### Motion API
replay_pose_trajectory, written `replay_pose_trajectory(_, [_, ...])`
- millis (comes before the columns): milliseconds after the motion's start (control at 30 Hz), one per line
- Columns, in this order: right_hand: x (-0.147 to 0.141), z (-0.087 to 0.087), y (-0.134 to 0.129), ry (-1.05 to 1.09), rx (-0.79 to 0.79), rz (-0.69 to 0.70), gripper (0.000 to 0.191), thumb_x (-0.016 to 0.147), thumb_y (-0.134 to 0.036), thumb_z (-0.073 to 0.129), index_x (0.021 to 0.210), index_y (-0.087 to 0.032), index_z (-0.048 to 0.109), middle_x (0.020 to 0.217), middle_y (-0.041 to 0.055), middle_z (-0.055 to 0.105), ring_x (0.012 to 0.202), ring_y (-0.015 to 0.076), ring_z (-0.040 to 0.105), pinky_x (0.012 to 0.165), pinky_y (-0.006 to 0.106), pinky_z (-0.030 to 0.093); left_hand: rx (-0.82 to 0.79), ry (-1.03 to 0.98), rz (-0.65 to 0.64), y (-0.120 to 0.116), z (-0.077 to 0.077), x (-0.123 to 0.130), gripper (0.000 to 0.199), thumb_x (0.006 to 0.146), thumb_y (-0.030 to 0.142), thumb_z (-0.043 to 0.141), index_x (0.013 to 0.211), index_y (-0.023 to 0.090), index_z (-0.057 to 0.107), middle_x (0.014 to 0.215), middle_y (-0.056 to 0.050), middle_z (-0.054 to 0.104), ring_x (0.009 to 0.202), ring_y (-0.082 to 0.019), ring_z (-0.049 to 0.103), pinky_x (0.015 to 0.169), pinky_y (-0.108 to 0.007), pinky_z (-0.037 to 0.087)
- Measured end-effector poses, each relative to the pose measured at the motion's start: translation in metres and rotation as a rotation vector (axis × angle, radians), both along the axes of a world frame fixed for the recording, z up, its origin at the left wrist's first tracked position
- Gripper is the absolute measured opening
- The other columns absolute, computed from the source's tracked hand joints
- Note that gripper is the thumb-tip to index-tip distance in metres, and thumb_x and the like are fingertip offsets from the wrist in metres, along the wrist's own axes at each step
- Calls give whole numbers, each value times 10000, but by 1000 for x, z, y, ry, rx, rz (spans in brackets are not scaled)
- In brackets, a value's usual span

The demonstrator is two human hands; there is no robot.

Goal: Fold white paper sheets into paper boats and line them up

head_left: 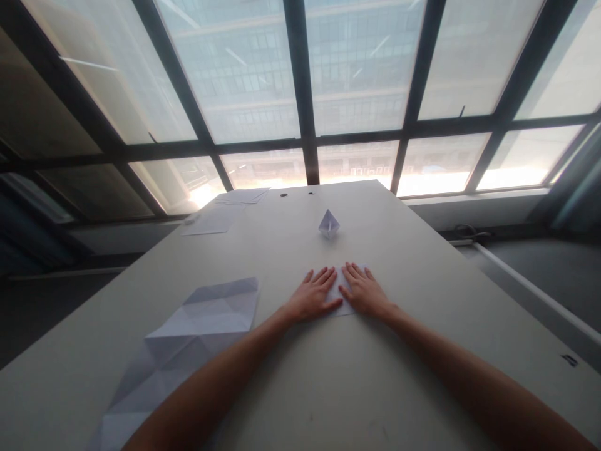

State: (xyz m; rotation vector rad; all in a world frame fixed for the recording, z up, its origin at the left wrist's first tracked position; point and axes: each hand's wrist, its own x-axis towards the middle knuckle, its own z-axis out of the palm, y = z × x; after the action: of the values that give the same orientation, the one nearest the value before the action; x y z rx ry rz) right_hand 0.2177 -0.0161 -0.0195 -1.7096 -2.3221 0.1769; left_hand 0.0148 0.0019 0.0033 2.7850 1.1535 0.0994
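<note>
A small piece of white paper (345, 308) lies on the white table, largely covered by my two hands. My left hand (313, 295) rests flat on its left side with the fingers stretched out. On the right side of the paper, my right hand (364, 291) lies flat too, fingers spread and pointing away from me. The thumbs come close to each other over the paper's middle. Beyond the hands stands a folded paper boat (329, 224) with a pointed peak.
Creased white sheets (206, 313) lie on the left, partly behind my left forearm. Flat paper sheets (213, 219) rest at the far left of the table (404, 250). Large windows (357, 75) stand behind it. A small dark mark (570, 360) shows near the right edge.
</note>
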Motion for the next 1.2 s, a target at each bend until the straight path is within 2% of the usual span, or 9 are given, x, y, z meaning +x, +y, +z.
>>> replay_pose_trajectory(300, [1,-3,0,-1,-6,-93,692,966,-460,312,1523,-50,278,1591,161,237,1482,256,165,1193,457,79,2,-13,11,1,2,0,830,911,727,309,1552,206,226,1614,-94,193,1497,-227,144,1204,-421,60])
replay_pose_trajectory(500, [0,0,-2,11,0,-95,686,965,-441,316,1510,-25,294,1583,178,252,1476,266,187,1192,463,103,13,-27,-2,1,0,-1,807,927,706,303,1552,202,226,1611,-97,205,1495,-234,152,1202,-433,83])
replay_pose_trajectory(633, [-2,5,-6,17,33,-58,631,962,-361,336,1482,-5,347,1559,195,307,1466,262,222,1198,434,105,3,-12,-18,2,1,-1,790,936,681,321,1560,213,197,1612,-86,204,1496,-248,142,1201,-450,86])
replay_pose_trajectory(800, [-6,10,-12,46,13,130,603,983,-352,294,1503,-49,330,1571,145,307,1464,218,236,1199,381,137,-6,-34,-93,-1,7,-2,790,949,662,324,1573,226,112,1614,-61,201,1491,-237,169,1207,-443,81])
replay_pose_trajectory(967, [-4,11,-11,29,-16,98,637,998,-446,260,1531,-99,280,1591,117,258,1481,236,177,1197,467,106,-17,-36,-104,-3,12,-1,770,954,638,348,1570,228,134,1617,-58,196,1491,-237,172,1208,-455,80])
replay_pose_trajectory(1200, [0,11,-5,6,-29,63,645,996,-515,241,1540,-170,277,1604,81,238,1487,230,153,1195,470,92,-23,-35,-118,-3,13,-1,757,955,627,365,1570,272,103,1623,-39,181,1496,-244,146,1208,-474,73])
